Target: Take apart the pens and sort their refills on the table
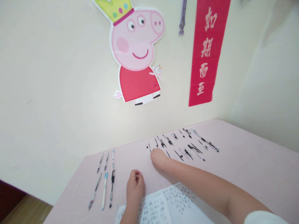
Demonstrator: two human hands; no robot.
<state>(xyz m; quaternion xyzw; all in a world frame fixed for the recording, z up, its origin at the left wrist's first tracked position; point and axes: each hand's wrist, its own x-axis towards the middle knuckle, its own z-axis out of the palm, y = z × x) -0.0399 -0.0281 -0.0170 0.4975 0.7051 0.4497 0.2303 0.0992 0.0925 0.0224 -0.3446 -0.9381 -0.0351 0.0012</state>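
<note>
In the head view, the right hand (159, 158) is resting low over the pink tabletop (245, 149) at the left end of a spread of pen parts (188, 154), its fingertips bunched narrow beside a thin dark refill (149, 147); whether they are gripping it or merely touching the surface, I cannot tell. A small black piece (147, 147) is lying just left of that refill. The hand is hiding whatever sits beneath it, so a part could be getting nudged out of line unseen. The slim refills, looking round and light, are probably the likeliest to roll under a careless knuckle, with the small caps close behind. The right forearm (203, 183) is stretching across near the closer parts, so a dropped wrist may be enough to drag several together and mix them. The left hand (135, 183) is hovering loosely curled, fingers nearly closed up, between those parts and six pens (104, 190); I cannot tell whether it is holding anything. The pens are lying in two rows at the left, where a sideways sweep could be catching the black-capped pen (112, 187) first. The written sheets (154, 208) are lying beneath the left forearm (129, 211), where rubbing might be shifting or creasing them.
</note>
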